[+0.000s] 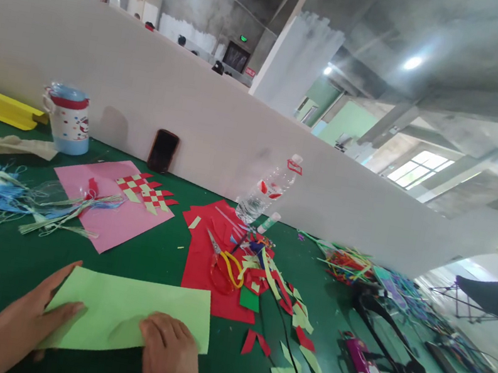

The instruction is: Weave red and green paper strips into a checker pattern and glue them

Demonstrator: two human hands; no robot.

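Observation:
A light green sheet of paper [116, 298] lies lengthwise near the table's front edge, its near edge lifted slightly. My left hand [33, 319] grips its left end, thumb on top and fingers behind. At the near edge, right of centre, my right hand [171, 352] has its fingers curled down over the paper; the thumb is hidden. Beyond the sheet, yellow-and-red-handled scissors [226, 270] rest partly open on red paper [197, 267]. A red-and-green woven paper piece [146, 191] sits on a pink sheet [103, 229] at the back left.
Red and green paper scraps [294, 340] lie to the right, with a black cable. A plastic bottle [267, 193], glue stick [269, 222], phone [163, 151] and cup [69, 121] stand along the partition [212, 123]. Tangled blue string [4, 193] is left; a purple box [367, 365] is right.

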